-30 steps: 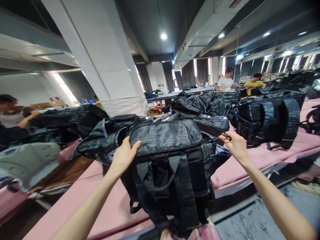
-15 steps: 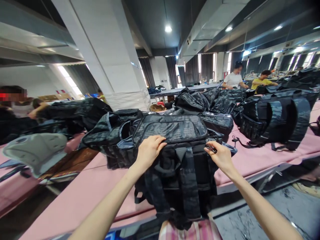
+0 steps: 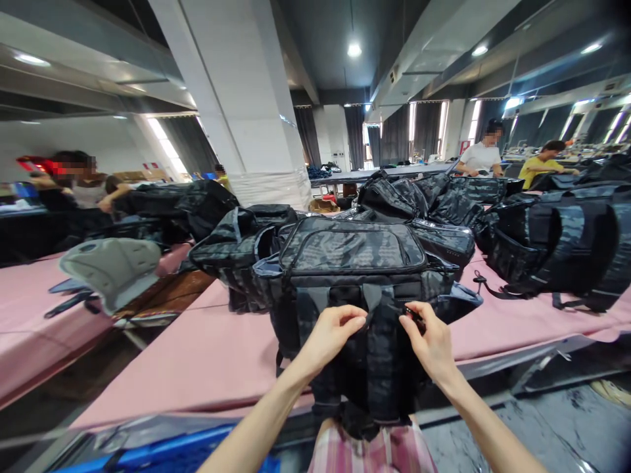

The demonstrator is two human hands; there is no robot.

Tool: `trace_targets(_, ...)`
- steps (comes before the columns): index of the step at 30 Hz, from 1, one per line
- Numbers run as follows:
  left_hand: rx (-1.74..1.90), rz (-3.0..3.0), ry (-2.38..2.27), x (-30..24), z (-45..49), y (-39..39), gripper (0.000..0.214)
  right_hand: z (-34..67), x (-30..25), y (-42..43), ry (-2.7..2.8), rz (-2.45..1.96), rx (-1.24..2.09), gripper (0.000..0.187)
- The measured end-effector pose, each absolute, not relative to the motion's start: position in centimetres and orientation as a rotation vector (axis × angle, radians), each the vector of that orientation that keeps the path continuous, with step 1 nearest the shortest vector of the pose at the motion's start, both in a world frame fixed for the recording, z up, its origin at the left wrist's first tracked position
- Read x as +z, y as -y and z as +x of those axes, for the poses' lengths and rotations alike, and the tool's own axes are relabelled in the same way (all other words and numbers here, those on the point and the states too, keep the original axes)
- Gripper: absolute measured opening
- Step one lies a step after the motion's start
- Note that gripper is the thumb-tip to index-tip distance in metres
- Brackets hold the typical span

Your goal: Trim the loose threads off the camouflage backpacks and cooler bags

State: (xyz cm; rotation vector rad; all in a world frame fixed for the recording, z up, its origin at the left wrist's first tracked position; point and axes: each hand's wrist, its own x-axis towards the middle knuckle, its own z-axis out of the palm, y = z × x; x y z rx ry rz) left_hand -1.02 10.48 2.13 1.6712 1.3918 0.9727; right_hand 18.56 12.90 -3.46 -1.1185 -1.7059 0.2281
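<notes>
A black and grey camouflage backpack stands on the pink-covered table in front of me, with its straps facing my lap. My left hand is closed in a pinch at the backpack's webbing handle loop, near the top of the strap side. To its right, my right hand grips a small black tool with a slight shine; the fingers hide most of it, so its kind is unclear. That hand is close to the right shoulder strap, and I cannot tell whether it touches the fabric.
More camouflage backpacks crowd the table behind and to the right. A grey moulded panel lies at the left. Blue material sits below the table edge. Co-workers are at the far left and back right. A white pillar rises behind.
Both hands have come down from the backpack's top edge to its strap side. The left hand has moved right, nearer the right hand. The view has turned slightly left.
</notes>
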Motion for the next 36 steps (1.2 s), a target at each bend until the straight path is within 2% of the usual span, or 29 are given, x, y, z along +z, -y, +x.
trace_targets(4,1.022,1.449,-1.259,3.6,-1.9,-10.0,0.027,16.1,-3.6,-12.0,1.706,-0.923,0.126,0.015)
trace_targets(9,1.068,1.402,-1.241,3.4,-1.9,-9.6,0.024,14.4,-2.7,-12.2,1.762,-0.788,0.028,0.014)
trace_targets(14,1.041,1.362,-1.182,3.5,-2.1,-9.7,0.024,15.3,-3.3,-12.3,1.655,-0.863,0.103,0.013)
trace_targets(22,1.077,1.434,-1.227,2.7,-2.0,-9.6,0.02,14.5,-3.1,-12.1,1.775,-0.791,0.064,0.013)
trace_targets(26,1.128,1.504,-1.252,1.3,-2.7,-8.4,0.02,15.5,-3.7,-13.0,1.664,-0.93,0.219,0.015)
trace_targets(30,1.478,1.358,-1.38,-0.4,-3.9,-6.7,0.017,17.3,-5.1,-13.8,1.523,-1.051,0.346,0.023)
trace_targets(33,1.806,0.904,-1.42,-2.1,-4.1,-5.8,0.024,18.0,-5.8,-13.9,1.486,-1.053,0.337,0.025)
trace_targets(36,1.852,0.494,-1.202,-3.3,-2.8,-5.8,0.035,17.4,-5.5,-13.5,1.5,-1.011,0.324,0.023)
